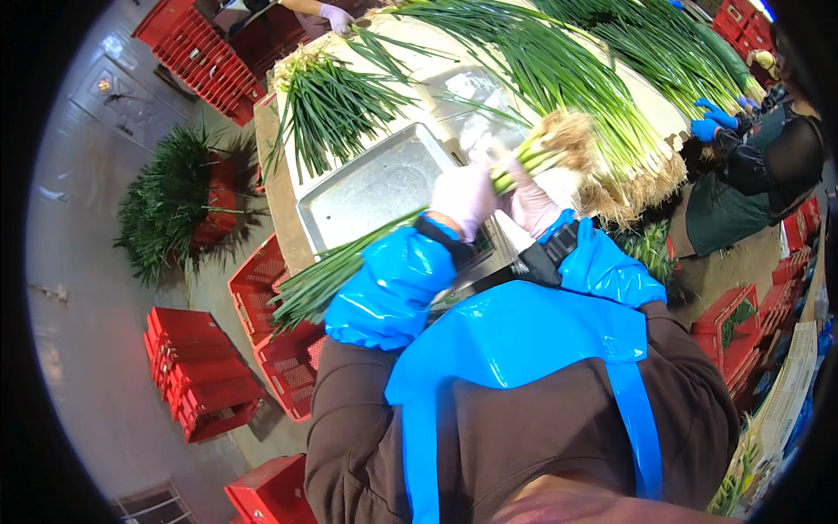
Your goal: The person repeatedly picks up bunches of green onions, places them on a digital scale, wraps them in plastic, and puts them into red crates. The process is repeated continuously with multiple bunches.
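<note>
Both my hands, in pale thin gloves, are at a bundle of green onions (519, 171) whose roots point up and to the right. My left hand (463, 200) grips the stalks, and the long green leaves trail below it to the lower left. Close to the roots, my right hand (531, 202) has its fingers around the white ends; blur hides their exact grip. A shallow metal tray (373, 190) lies on the table just left of my hands. Clear plastic bags (481, 108) lie above them. A large pile of green onions (589, 111) rests to the right.
A smaller green onion pile (334, 98) lies at the table's far left. Red plastic crates (196, 373) stand on the floor at left. A co-worker's gloved hand (337, 18) is at the top; another co-worker's blue-gloved hands (712, 121) are at the right.
</note>
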The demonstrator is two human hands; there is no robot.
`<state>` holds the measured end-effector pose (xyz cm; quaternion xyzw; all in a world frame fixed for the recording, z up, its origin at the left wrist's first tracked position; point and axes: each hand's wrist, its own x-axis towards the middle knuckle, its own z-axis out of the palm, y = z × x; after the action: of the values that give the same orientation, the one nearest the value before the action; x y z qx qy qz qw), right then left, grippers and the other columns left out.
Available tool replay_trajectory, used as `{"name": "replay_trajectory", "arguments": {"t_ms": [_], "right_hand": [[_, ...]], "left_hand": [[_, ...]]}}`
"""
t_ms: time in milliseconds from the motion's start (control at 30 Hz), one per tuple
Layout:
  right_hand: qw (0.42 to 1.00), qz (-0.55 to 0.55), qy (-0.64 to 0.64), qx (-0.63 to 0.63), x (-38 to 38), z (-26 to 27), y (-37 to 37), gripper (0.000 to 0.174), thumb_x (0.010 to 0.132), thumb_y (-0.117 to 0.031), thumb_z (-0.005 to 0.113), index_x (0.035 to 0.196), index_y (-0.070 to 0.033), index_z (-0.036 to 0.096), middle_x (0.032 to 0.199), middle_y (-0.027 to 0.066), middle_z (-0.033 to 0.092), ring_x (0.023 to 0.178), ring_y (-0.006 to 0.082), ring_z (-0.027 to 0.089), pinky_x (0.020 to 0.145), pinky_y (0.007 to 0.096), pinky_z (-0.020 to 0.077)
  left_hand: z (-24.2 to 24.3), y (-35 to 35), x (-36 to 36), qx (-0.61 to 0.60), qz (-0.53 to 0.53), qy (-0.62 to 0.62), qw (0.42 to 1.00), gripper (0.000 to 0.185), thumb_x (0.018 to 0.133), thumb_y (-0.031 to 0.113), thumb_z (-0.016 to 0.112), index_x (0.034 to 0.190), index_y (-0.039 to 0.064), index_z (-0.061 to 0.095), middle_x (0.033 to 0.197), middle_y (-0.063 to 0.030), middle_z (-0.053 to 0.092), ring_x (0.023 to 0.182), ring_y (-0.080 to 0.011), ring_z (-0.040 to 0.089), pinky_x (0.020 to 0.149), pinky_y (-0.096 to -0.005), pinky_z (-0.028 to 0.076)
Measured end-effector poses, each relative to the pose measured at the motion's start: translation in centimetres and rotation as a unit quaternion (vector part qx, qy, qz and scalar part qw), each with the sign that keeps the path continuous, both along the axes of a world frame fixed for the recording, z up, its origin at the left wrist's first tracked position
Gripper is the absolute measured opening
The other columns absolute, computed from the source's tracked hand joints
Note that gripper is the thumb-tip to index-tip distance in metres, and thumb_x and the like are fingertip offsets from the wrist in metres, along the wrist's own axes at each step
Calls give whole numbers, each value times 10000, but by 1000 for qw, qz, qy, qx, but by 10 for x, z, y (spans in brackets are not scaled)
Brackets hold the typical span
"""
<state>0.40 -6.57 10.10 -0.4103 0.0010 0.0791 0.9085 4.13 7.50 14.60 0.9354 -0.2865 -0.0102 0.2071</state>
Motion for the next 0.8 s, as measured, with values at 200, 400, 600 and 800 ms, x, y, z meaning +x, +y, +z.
{"name": "replay_trajectory", "arguments": {"t_ms": [200, 400, 600, 800], "right_hand": [[971, -229, -69, 2, -35, 67, -68, 542, 810, -140, 729, 1280, -2, 497, 950, 103, 645, 913, 236, 640, 892, 383, 507], [851, -434, -131, -264, -134, 202, -190, 412, 839, -126, 658, 1173, 88, 546, 898, 130, 653, 973, 199, 628, 950, 347, 469], [866, -292, -109, -392, -175, 299, -236, 560, 903, -181, 581, 1336, 131, 414, 803, 0, 416, 772, 106, 436, 758, 244, 372], [796, -33, 84, -598, -139, 198, -218, 396, 734, -94, 659, 1123, -28, 631, 742, -4, 606, 688, 79, 569, 665, 235, 450]], "left_hand": [[30, -47, -39, -238, -156, 96, 954, 559, 712, 192, 740, 1198, 48, 503, 972, -253, 645, 934, -408, 636, 808, -449, 519], [-56, -33, -66, -175, -346, 316, 866, 845, 721, 262, 805, 1378, -11, 346, 1156, -237, 609, 1093, -340, 603, 929, -383, 476], [-141, -57, -45, -18, -260, 144, 955, 544, 751, 353, 742, 1161, 21, 611, 1041, -228, 669, 982, -411, 634, 859, -447, 509], [-177, -115, -31, -27, -148, 34, 988, 502, 750, 404, 758, 1089, 54, 636, 1045, -193, 629, 962, -357, 624, 849, -436, 505]]}}
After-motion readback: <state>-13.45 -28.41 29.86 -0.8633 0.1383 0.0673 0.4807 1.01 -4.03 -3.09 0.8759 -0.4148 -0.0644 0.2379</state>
